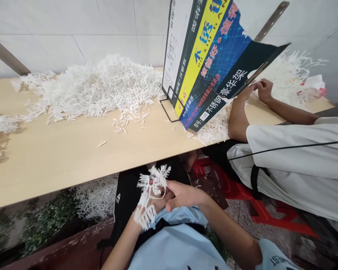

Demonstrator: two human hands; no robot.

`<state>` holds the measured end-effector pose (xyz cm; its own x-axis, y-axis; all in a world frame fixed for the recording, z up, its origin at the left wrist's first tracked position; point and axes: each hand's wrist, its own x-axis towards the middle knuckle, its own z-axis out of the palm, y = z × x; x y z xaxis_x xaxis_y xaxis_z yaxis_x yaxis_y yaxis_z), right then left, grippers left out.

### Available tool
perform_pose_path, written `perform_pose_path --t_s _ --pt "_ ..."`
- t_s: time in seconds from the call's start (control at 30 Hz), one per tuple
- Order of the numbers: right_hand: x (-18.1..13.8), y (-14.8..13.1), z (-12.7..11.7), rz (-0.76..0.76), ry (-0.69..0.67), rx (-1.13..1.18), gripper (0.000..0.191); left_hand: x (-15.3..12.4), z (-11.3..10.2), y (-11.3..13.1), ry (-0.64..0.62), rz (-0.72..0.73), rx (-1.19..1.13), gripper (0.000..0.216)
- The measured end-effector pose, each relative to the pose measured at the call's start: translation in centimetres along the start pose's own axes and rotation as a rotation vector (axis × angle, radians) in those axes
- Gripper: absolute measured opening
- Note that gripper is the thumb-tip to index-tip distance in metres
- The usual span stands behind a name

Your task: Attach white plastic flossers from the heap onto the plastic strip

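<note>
A white branched plastic sprue point(150, 195) with comb-like rows of short sticks hangs over my lap, below the table's front edge. My left hand point(157, 203) is closed on it from behind, and the sprue's branches cover part of its fingers and wrist. From the right, my right hand point(187, 195) meets the left, its curled fingers at the sprue's right edge and its thumb lower down. Part of the grip is hidden where the hands overlap. On the table, a large heap of small white plastic sticks point(107, 88) lies against the wall.
A printed cardboard panel point(211, 56) stands upright in a black wire stand point(170, 108), dividing the wooden table point(73, 157). Right of it, a co-worker's hands point(259, 89) work beside more white pieces point(287, 75). A red stool point(259, 210) stands right; white sprues point(97, 197) lie under the table.
</note>
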<state>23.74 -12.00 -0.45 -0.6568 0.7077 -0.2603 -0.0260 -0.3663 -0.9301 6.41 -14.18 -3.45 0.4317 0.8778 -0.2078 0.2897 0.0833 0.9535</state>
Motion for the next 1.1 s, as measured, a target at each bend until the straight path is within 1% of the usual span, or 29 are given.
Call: perform_pose_path --t_s 0.03,0.07,0.13,0.17,0.23,0.27,0.33,0.37,0.4,0.43,0.47,0.5,0.53,0.57,0.6,0.63,0.67,0.7,0.8,0.87,0.9,0.93,1.0,1.07,1.1 --pt "0.1 0.0 0.3 -0.012 0.012 0.003 0.051 -0.1 0.1 -0.4 -0.012 0.0 -0.019 0.026" --pt "0.2 -0.1 0.5 -0.03 0.065 -0.006 0.043 -0.2 0.3 -0.7 -0.017 0.0 -0.03 0.028" --pt "0.8 -0.3 0.7 -0.086 0.236 -0.044 0.026 0.0 0.6 -1.2 -0.03 0.008 -0.028 0.027" --pt "1.1 -0.4 0.6 -0.112 0.305 -0.055 0.023 0.2 0.7 -1.2 -0.045 0.015 -0.023 0.026" --pt "1.7 -0.6 0.2 -0.146 0.377 -0.013 0.028 0.6 0.6 -1.1 -0.068 0.026 -0.031 0.025" --pt "2.0 -0.7 0.0 -0.161 0.409 0.033 0.033 0.7 0.4 -0.9 -0.053 0.019 -0.046 0.025" --pt "2.1 -0.7 -0.5 -0.168 0.453 0.119 0.039 0.6 -0.1 -0.6 0.018 -0.022 -0.116 0.027" --pt "2.0 -0.7 -0.7 -0.147 0.428 0.149 0.04 0.5 -0.4 -0.5 0.049 -0.047 -0.173 0.029" --pt "1.8 -0.6 -0.8 -0.108 0.356 0.163 0.04 0.2 -0.5 -0.6 0.073 -0.073 -0.238 0.031" --pt "1.5 -0.5 -0.8 -0.062 0.257 0.151 0.039 0.0 -0.6 -0.9 0.083 -0.102 -0.3 0.033" --pt "1.3 -0.5 -0.7 -0.023 0.154 0.103 0.041 -0.2 -0.5 -1.3 0.091 -0.131 -0.349 0.035" --pt "1.1 -0.4 -0.6 -0.007 0.084 0.026 0.045 -0.3 -0.4 -1.7 0.096 -0.155 -0.377 0.036" --pt "1.0 -0.3 -0.5 -0.018 0.058 -0.065 0.049 -0.3 -0.1 -2.2 0.103 -0.164 -0.37 0.036" --pt "1.0 -0.1 -0.3 -0.044 0.072 -0.151 0.051 -0.2 0.2 -2.6 0.106 -0.153 -0.331 0.034" --pt "1.1 0.1 -0.3 -0.077 0.109 -0.216 0.046 -0.1 0.6 -3.0 0.105 -0.124 -0.263 0.031" --pt "1.2 0.3 -0.2 -0.103 0.148 -0.246 0.037 0.2 0.9 -3.1 0.088 -0.086 -0.179 0.027" --pt "1.4 0.5 -0.2 -0.115 0.187 -0.233 0.028 0.4 1.2 -3.0 0.06 -0.058 -0.091 0.023" --pt "1.5 0.6 -0.2 -0.114 0.23 -0.18 0.026 0.6 1.4 -2.7 0.025 -0.051 -0.013 0.02" --pt "1.2 0.5 -0.3 -0.13 0.377 0.112 0.037 0.9 1.3 -1.3 -0.058 -0.096 0.134 0.023" --pt "0.6 -0.2 -0.3 -0.2 0.449 0.344 0.041 0.6 0.6 -0.4 -0.058 -0.069 0.169 0.021" --pt "0.2 -0.7 -0.2 -0.241 0.471 0.443 0.043 0.3 0.2 -0.1 -0.054 -0.038 0.15 0.02" --pt "-0.2 -1.2 -0.2 -0.275 0.483 0.525 0.044 -0.2 -0.1 0.2 -0.071 -0.014 0.097 0.022" --pt "-0.9 -2.1 0.0 -0.301 0.482 0.64 0.042 -1.6 -0.5 0.4 -0.152 -0.009 -0.11 0.032" --pt "-1.2 -2.4 0.1 -0.29 0.482 0.7 0.038 -3.4 -0.3 0.3 -0.211 -0.094 -0.417 0.039" --pt "-1.3 -2.3 0.2 -0.28 0.49 0.715 0.037 -4.5 0.0 0.2 -0.204 -0.165 -0.581 0.042"
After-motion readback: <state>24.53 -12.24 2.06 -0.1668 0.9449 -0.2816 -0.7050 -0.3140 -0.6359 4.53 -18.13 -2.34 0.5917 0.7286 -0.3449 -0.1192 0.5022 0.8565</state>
